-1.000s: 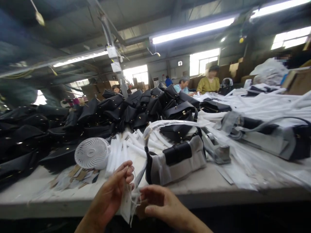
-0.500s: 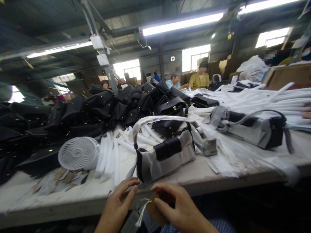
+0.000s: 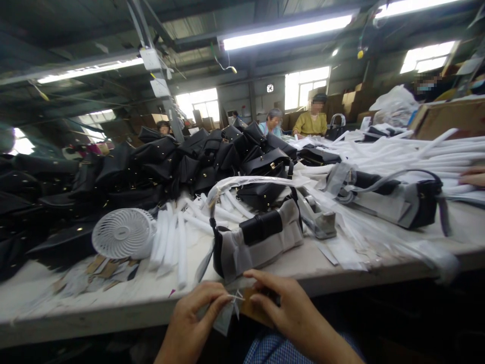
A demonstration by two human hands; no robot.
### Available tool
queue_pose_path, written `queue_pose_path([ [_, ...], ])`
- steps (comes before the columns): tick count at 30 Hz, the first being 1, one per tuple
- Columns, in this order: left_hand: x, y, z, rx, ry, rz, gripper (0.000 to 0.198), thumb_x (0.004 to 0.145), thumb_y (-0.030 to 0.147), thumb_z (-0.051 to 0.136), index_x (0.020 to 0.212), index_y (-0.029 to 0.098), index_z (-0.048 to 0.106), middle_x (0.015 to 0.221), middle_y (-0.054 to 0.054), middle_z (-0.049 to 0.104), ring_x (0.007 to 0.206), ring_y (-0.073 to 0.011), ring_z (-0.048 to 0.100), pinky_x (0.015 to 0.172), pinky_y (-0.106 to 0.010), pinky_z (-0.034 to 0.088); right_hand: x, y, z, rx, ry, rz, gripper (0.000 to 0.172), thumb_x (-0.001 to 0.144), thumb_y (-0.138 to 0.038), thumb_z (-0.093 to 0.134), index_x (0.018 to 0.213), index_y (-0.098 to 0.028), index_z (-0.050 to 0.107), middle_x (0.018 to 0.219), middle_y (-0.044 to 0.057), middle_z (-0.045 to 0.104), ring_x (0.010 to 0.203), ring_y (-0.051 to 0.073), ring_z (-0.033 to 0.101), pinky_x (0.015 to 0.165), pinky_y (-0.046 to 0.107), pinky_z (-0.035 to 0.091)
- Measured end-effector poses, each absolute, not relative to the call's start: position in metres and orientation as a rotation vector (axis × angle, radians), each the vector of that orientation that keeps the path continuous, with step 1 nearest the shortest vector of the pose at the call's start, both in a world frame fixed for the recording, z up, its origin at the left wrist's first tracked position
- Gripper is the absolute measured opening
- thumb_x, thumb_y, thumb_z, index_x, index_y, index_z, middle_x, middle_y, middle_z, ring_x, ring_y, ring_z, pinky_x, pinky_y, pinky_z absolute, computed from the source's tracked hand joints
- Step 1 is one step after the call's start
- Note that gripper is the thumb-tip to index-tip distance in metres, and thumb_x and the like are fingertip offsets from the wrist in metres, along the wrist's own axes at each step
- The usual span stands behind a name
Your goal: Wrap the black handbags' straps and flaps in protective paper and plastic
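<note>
My left hand (image 3: 200, 313) is closed, pinching a thin white string (image 3: 237, 297) between thumb and fingertips. A brown card tag (image 3: 252, 307) is in my right hand (image 3: 284, 303), whose index finger and thumb are curved apart over it; its lower fingers are hidden. A small clear plastic piece (image 3: 223, 321) hangs below the string. Just beyond my hands, a black handbag (image 3: 261, 230) wrapped in white paper stands on the table (image 3: 125, 313), its covered strap (image 3: 250, 182) arched upright.
Black bags (image 3: 212, 156) are heaped at the back left. A white fan (image 3: 123, 233) stands near card scraps (image 3: 104, 270) and white foam tubes (image 3: 162, 240). Another wrapped bag (image 3: 394, 197) lies right, by a co-worker's hand (image 3: 473, 177). People sit across the table.
My left hand has moved right and closed on the white string. The brown tag has turned and now lies more level by my right hand, which has shifted slightly right.
</note>
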State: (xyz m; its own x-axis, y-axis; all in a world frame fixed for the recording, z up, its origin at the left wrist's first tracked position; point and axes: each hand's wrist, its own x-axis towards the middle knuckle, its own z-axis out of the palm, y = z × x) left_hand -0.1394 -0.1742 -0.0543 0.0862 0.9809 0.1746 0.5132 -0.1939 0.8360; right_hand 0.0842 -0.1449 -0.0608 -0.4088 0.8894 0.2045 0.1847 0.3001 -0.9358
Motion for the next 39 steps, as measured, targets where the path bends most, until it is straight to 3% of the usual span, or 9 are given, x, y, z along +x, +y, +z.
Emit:
queue_pose_path([
  [5, -0.145, -0.169, -0.049, 1.509, 1.482, 1.165, 0.021, 0.075, 0.046, 0.072, 0.073, 0.026, 0.077, 0.109, -0.012, 0.067, 0.11, -0.031, 0.059, 0.093, -0.033, 0.046, 0.089, -0.14, -0.064, -0.998, -1.724, 1.289, 0.038, 0.084, -0.02, 0.061, 0.121, -0.026, 0.067, 0.094, 0.001, 0.073, 0.088, 0.018, 0.065, 0.086, 0.031, 0.05],
  [8, -0.15, -0.166, -0.05, 1.515, 1.568, 1.292, 0.018, 0.07, 0.044, 0.077, 0.073, 0.027, 0.078, 0.11, -0.011, 0.066, 0.114, -0.0307, 0.056, 0.099, -0.033, 0.042, 0.091, -0.139, -0.067, -1.003, -1.687, 1.337, 0.037, 0.083, -0.02, 0.063, 0.12, -0.025, 0.068, 0.091, 0.001, 0.072, 0.085, 0.018, 0.065, 0.085, 0.031, 0.05],
  [13, -0.158, -0.166, -0.048, 1.332, 1.525, 1.332, 0.023, 0.071, 0.049, 0.075, 0.076, 0.026, 0.076, 0.104, -0.008, 0.07, 0.109, -0.0298, 0.059, 0.09, -0.031, 0.048, 0.092, -0.138, -0.073, -0.99, -1.616, 1.404, 0.037, 0.084, -0.025, 0.064, 0.12, -0.024, 0.068, 0.092, 0.002, 0.072, 0.085, 0.019, 0.065, 0.081, 0.031, 0.05],
  [19, -0.166, -0.166, -0.048, 1.186, 1.491, 1.29, 0.026, 0.068, 0.047, 0.078, 0.07, 0.021, 0.075, 0.112, -0.008, 0.069, 0.113, -0.0305, 0.057, 0.088, -0.03, 0.049, 0.092, -0.134, -0.084, -0.954, -1.534, 1.524, 0.038, 0.083, -0.032, 0.067, 0.12, -0.022, 0.067, 0.092, 0.002, 0.071, 0.084, 0.018, 0.065, 0.078, 0.029, 0.05],
  [23, -0.176, -0.163, -0.059, 0.993, 1.489, 1.351, 0.033, 0.065, 0.05, 0.081, 0.086, 0.024, 0.077, 0.101, -0.004, 0.074, 0.106, -0.026, 0.062, 0.088, -0.028, 0.048, 0.092, -0.132, -0.093, -0.892, -1.439, 1.636, 0.043, 0.082, -0.038, 0.07, 0.121, -0.021, 0.067, 0.092, 0.002, 0.07, 0.083, 0.017, 0.064, 0.075, 0.027, 0.05],
  [26, -0.177, -0.163, -0.06, 1.021, 1.441, 1.369, 0.029, 0.069, 0.048, 0.079, 0.083, 0.023, 0.076, 0.095, -0.002, 0.072, 0.1, -0.0212, 0.062, 0.084, -0.023, 0.048, 0.092, -0.132, -0.095, -0.864, -1.397, 1.69, 0.044, 0.082, -0.041, 0.071, 0.121, -0.021, 0.066, 0.091, 0.002, 0.07, 0.081, 0.016, 0.063, 0.074, 0.026, 0.048],
  [31, -0.159, -0.167, -0.05, 0.934, 1.188, 1.401, 0.021, 0.077, 0.042, 0.075, 0.08, 0.022, 0.069, 0.075, 0.003, 0.062, 0.072, -0.0114, 0.057, 0.068, -0.019, 0.049, 0.084, -0.135, -0.103, -0.773, -1.3, 1.794, 0.047, 0.08, -0.041, 0.075, 0.121, -0.02, 0.066, 0.089, 0.001, 0.068, 0.078, 0.014, 0.062, 0.07, 0.023, 0.045],
  [35, -0.147, -0.168, -0.04, 0.833, 0.982, 1.409, 0.016, 0.084, 0.038, 0.069, 0.082, 0.022, 0.066, 0.067, 0.003, 0.057, 0.073, -0.0123, 0.059, 0.072, -0.021, 0.051, 0.072, -0.138, -0.112, -0.686, -1.206, 1.886, 0.05, 0.077, -0.042, 0.077, 0.12, -0.02, 0.066, 0.085, 0.0, 0.066, 0.074, 0.012, 0.06, 0.067, 0.022, 0.043],
  [39, -0.143, -0.168, -0.036, 0.702, 0.951, 1.436, 0.016, 0.08, 0.036, 0.073, 0.084, 0.022, 0.067, 0.064, 0.004, 0.06, 0.072, -0.0153, 0.064, 0.072, -0.026, 0.054, 0.065, -0.141, -0.116, -0.638, -1.158, 1.922, 0.049, 0.076, -0.041, 0.079, 0.119, -0.02, 0.067, 0.085, 0.0, 0.064, 0.075, 0.011, 0.059, 0.069, 0.022, 0.042],
])
